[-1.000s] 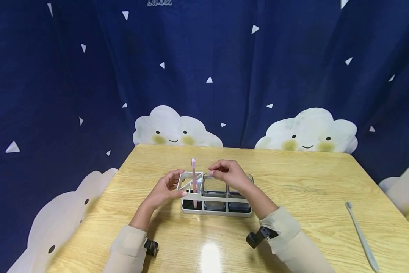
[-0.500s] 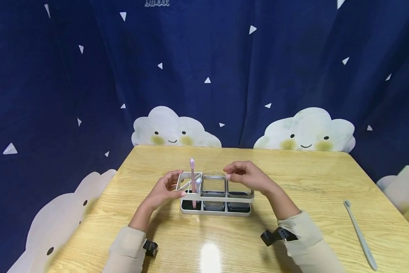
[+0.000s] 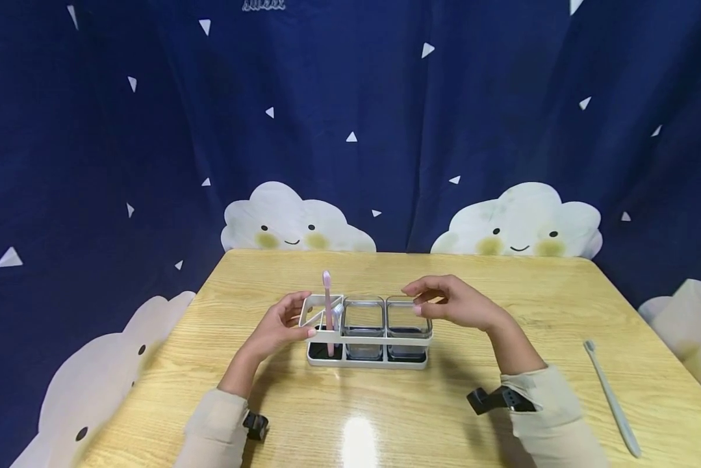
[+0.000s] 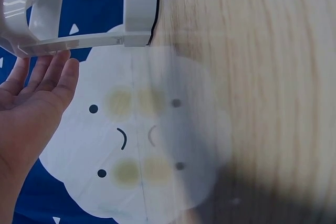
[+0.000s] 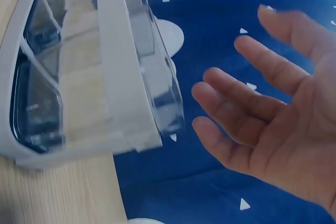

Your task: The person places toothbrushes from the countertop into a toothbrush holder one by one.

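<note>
A white toothbrush holder point(image 3: 366, 364) stands on the table with two clear square cups, the middle cup point(image 3: 364, 318) and the right cup point(image 3: 407, 333), in its frame. A pink toothbrush point(image 3: 328, 312) stands upright in its left section, near a pale brush head point(image 3: 338, 311). My left hand point(image 3: 279, 326) grips the holder's left end, thumb at the front rail and fingers at the side and back; in the left wrist view its fingertips touch the rail point(image 4: 79, 42). Above the right cup's right rim, my right hand point(image 3: 458, 303) holds nothing, its fingers loosely bent and apart from the cup point(image 5: 163, 77).
A grey-green toothbrush point(image 3: 612, 398) lies on the wooden table point(image 3: 502, 416) at the far right. Behind the table hangs a dark blue curtain point(image 3: 327, 78) with white clouds and triangles. A black wrist camera point(image 3: 255, 426) sits on the left wrist, another on the right.
My right hand has moved right, from above the middle cup to beyond the right cup's rim. The left hand still holds the holder's left end, and the pink toothbrush stays in place.
</note>
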`<state>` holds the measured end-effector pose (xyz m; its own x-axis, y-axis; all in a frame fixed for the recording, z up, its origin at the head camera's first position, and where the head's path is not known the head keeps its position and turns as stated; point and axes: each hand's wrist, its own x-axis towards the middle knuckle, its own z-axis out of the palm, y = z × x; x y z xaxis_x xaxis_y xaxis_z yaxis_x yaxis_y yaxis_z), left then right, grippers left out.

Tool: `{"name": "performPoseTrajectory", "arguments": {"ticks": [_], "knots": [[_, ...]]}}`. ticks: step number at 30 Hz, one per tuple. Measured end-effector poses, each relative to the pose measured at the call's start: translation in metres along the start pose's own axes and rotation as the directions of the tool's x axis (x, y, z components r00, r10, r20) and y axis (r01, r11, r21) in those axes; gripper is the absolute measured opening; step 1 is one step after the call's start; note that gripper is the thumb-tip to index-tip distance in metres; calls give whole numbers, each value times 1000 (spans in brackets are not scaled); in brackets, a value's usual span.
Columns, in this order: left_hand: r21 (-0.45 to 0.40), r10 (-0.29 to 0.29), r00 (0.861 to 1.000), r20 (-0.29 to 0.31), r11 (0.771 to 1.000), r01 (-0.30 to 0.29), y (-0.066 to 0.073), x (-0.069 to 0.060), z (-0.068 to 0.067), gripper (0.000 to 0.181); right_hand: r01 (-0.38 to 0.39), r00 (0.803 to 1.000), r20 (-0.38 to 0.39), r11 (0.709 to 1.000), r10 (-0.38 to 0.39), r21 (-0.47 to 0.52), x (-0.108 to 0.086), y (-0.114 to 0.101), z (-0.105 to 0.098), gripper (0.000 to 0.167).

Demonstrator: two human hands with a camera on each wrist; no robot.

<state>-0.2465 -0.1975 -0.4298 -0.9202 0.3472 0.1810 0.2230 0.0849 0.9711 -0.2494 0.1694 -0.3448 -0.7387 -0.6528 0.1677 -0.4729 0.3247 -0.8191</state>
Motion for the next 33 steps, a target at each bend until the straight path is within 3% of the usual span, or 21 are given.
{"name": "performPoseTrajectory", "arguments": {"ticks": [6,20,27,33], "knots": [[7,0,1000,-5,1000,0,0,0,0,71,-8,1000,-6,1000,8,3,-12,8,-9,35],[7,2,1000,-13,1000,-2,-2,1,-1,70,-64,988,-144,998,63,-2,-48,26,-27,35],[14,7,1000,-7,1000,-7,-2,0,-1,70,-81,968,-239,997,79,1,-64,43,-27,39],[7,11,1000,-8,1000,-11,-1,0,0,70,-70,938,-343,997,55,-34,-79,60,-29,38]]}}
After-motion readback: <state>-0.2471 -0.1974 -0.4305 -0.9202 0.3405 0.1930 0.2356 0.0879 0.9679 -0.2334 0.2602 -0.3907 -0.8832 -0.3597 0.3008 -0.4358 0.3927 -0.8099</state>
